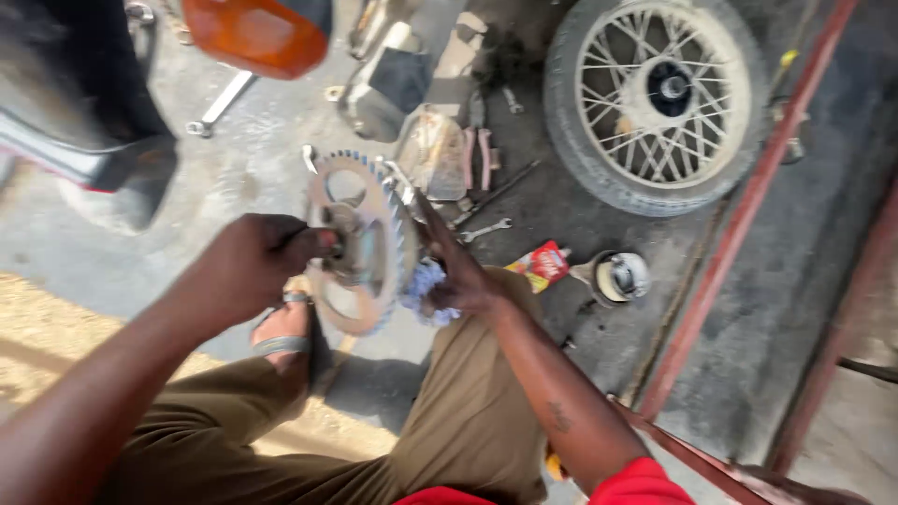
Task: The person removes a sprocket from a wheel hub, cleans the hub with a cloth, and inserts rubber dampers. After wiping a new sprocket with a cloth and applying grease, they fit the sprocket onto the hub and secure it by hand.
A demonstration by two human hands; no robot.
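Note:
I hold a toothed metal sprocket [360, 238] up in front of my knees. My left hand [251, 264] grips its hub on the left side. On the sprocket's right edge, my right hand [458, 271] presses a pale blue rag [426, 290] against the teeth. The frame is blurred, so the exact finger positions are unclear. Below, my legs in brown trousers and a sandalled foot [281, 332] show.
A spoked wheel with tyre [655, 98] lies on the concrete at top right. Wrenches [220, 101] [485, 229], a small red packet [543, 265], a round metal part [622, 278] and other parts litter the ground. A red metal frame [748, 215] runs diagonally at right. An orange object [257, 36] hangs at the top.

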